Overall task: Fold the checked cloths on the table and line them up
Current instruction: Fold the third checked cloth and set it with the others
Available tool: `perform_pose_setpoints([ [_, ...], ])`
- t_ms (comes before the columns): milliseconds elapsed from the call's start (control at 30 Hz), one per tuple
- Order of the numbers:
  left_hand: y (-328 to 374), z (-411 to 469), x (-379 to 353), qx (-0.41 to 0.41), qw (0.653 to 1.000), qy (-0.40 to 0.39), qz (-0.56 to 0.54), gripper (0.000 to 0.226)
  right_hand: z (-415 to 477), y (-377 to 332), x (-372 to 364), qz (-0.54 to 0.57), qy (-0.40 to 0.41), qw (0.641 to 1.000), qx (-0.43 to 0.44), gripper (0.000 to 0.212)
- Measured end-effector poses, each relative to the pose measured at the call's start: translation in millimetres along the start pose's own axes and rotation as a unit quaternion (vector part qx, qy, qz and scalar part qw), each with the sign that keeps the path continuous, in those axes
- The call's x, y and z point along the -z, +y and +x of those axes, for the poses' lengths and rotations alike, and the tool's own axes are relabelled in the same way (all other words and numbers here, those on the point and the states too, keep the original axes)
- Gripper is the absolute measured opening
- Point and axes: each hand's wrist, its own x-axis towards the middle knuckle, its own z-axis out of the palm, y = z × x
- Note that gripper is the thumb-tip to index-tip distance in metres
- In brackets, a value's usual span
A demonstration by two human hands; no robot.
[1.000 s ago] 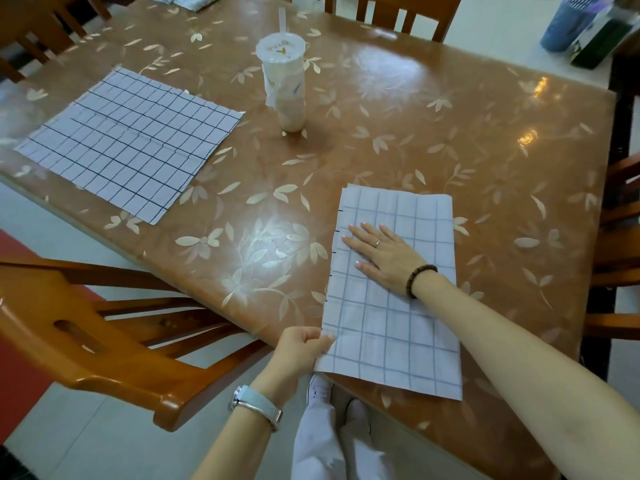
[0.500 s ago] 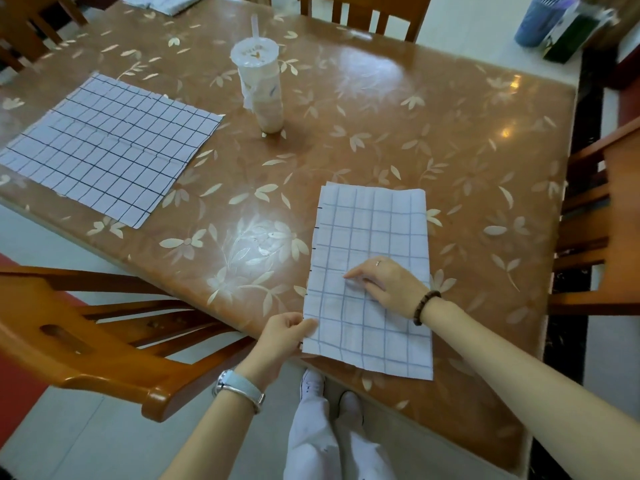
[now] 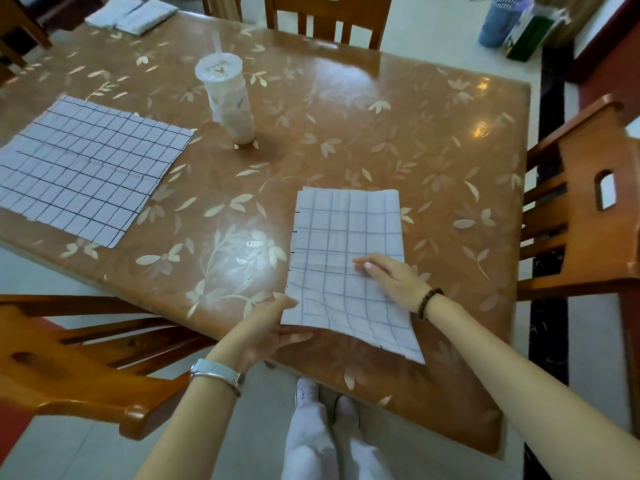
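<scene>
**Second fold under way:** A half-folded cloth (image 3: 346, 258) is seen near the front edge of the table (image 3: 398, 133), its near end raised off the tabletop by the left hand (image 3: 266, 327). The near left corner is pinched between the thumb on top and the fingers slid underneath, seemingly so that the lower half can be carried up and over for another fold. The left forearm is brought in from below the table edge, the palm turned partly upward.

The middle of the cloth is pinned by the right hand (image 3: 394, 282), which is laid across it from the right with the wrist low and the fingers held close together, pointing left. They appear to be set where the crease is wanted, so that the cloth is not dragged as its end is lifted.

A second checked cloth (image 3: 86, 168) is spread flat and unfolded well apart on the left of the table, judged to be awaiting its turn. What look like folded cloths (image 3: 131, 12) are laid side by side at the far left corner, probably the row to be joined. A lidded cup (image 3: 228, 98) with a straw is stood farther back, between the two cloths. Wooden chairs (image 3: 588, 209) are drawn up around the table.
</scene>
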Motion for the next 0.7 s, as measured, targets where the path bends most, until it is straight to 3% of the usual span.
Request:
perform_pose_setpoints([
  [133,22,5,-2,0.016,0.993,-0.051,-0.103,0.050,-13,8,27,0.025,0.055,0.998,-0.035,0.036],
  [233,40,8,-14,0.002,0.989,-0.084,-0.119,0.045,-18,15,42,-0.007,0.032,0.998,-0.046,0.059],
  [333,59,15,-30,-0.015,0.984,-0.083,-0.156,0.042,-22,10,47,0.018,0.030,0.998,-0.042,0.041],
  [433,75,28,-41,-0.016,0.980,-0.079,-0.180,0.043,-21,12,47,0.052,0.048,0.997,-0.023,0.049],
  [567,94,51,-51,-0.021,0.979,-0.064,-0.194,0.037,-15,24,52,0.047,0.034,0.994,-0.089,0.051],
  [633,103,63,-54,-0.025,0.981,-0.060,-0.184,0.032,-11,26,52,0.074,0.048,0.991,-0.102,0.039],
  [700,111,71,-59,-0.029,0.984,-0.056,-0.165,0.029,-7,21,50,0.085,0.082,0.988,-0.104,0.014],
])
